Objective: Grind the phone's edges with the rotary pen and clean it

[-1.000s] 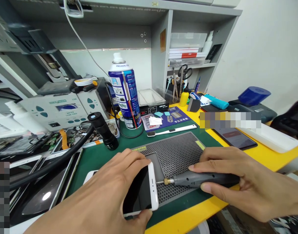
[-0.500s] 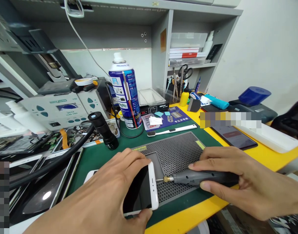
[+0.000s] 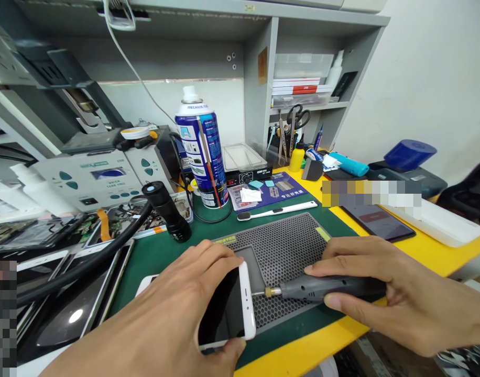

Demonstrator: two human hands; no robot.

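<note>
My left hand [image 3: 173, 309] is closed around a white-framed smartphone [image 3: 248, 309], thumb on the near edge and fingers over the far one. The phone's dark screen faces up and to the side. In my right hand [image 3: 385, 293] is a dark grey rotary tool [image 3: 314, 289], held between thumb and fingers. Its brass collet [image 3: 272, 291] carries a thin bit that points left at the phone's end edge. Whether the bit touches the phone I cannot tell. Both are above a grey honeycomb mat [image 3: 291, 246] on the green work mat [image 3: 208, 230].
A black flashlight [image 3: 166, 210] and a blue spray can [image 3: 203, 154] stand behind my left hand. Beyond the honeycomb mat lies a white toothbrush [image 3: 277, 210]. Several phones [image 3: 78, 293] lie at left; a dark phone [image 3: 377, 221] lies on the yellow table edge at right.
The rotary tool and my right hand have shifted very slightly toward the right and down. My left hand and the phone look nearly the same.
</note>
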